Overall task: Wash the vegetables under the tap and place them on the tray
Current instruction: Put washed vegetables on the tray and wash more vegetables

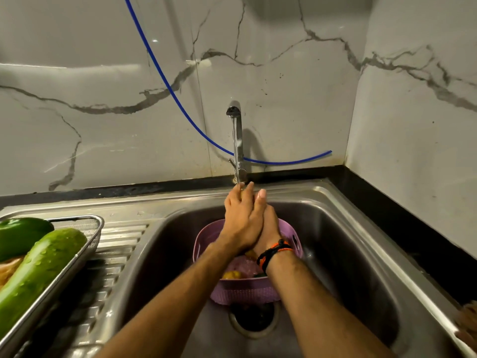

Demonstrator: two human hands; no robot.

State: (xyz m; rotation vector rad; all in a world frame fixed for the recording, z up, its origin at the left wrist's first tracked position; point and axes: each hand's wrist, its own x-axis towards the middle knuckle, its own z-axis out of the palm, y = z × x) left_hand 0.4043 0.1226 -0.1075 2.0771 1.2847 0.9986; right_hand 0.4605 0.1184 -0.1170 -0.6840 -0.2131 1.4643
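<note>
At frame centre, our left hand (241, 218) and right hand (268, 228) clamp fingers (249, 192) around a small yellowish vegetable (242, 194), mostly hidden, under the tap (237, 140).

Dim, warm and yellowish overall. Soft glare patches on the glossy wall tiles (103, 68), a dark shadow beside the tap (238, 140). Wide-angle bending towards the edges; slight motion blur at the fingertips (262, 193).
</note>
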